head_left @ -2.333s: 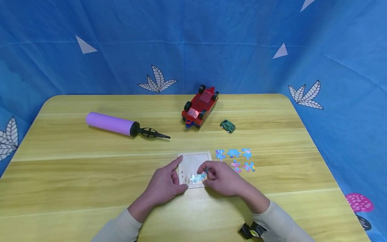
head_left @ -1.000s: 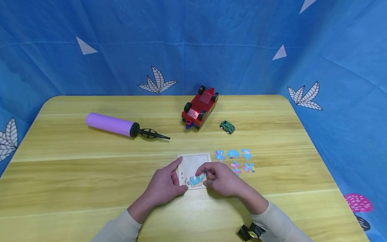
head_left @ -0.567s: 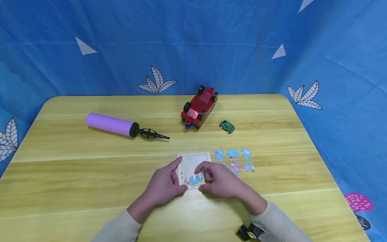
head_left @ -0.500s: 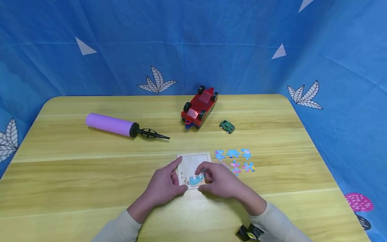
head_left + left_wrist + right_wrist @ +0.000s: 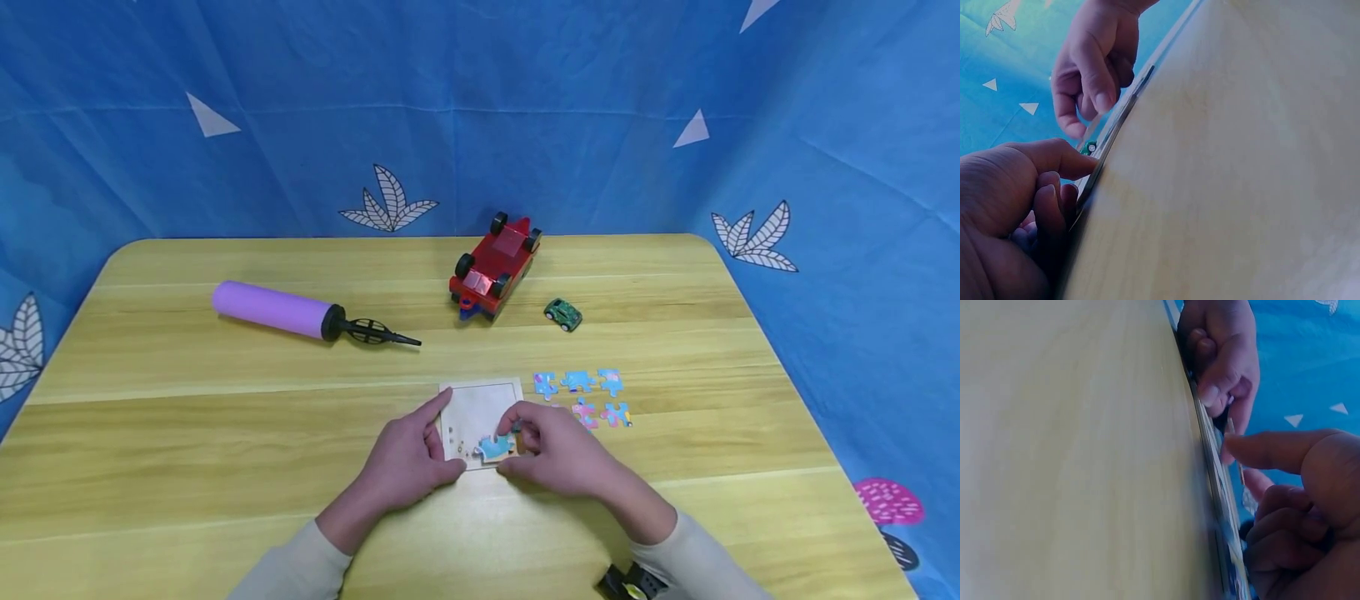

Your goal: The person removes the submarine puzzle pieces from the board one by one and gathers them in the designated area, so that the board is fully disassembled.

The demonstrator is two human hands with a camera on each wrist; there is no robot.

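A pale square puzzle board (image 5: pixel 480 404) lies flat on the table. My left hand (image 5: pixel 405 462) holds it by its left side, the index finger at the upper left edge and the thumb at the lower edge. My right hand (image 5: pixel 558 450) pinches a light-blue jigsaw piece (image 5: pixel 494 448) over the lower right of the board. In the right wrist view, the piece (image 5: pixel 1235 450) stands tilted between thumb and index finger, apart from the board surface. The right fingers hide part of it. Several loose jigsaw pieces (image 5: pixel 578 382) lie right of the board, one mostly behind my right hand.
Farther back on the wooden table (image 5: pixel 225 417) are a purple hand pump (image 5: pixel 273 308), an upturned red toy truck (image 5: pixel 495 262) and a small green toy car (image 5: pixel 563 314). A black object (image 5: pixel 630 583) sits by the right sleeve. Blue cloth (image 5: pixel 450 117) hangs behind.
My right hand has moved slightly right, carrying the light-blue jigsaw piece with it; the piece has also turned a little since the earliest frame. My left hand stays on the board.
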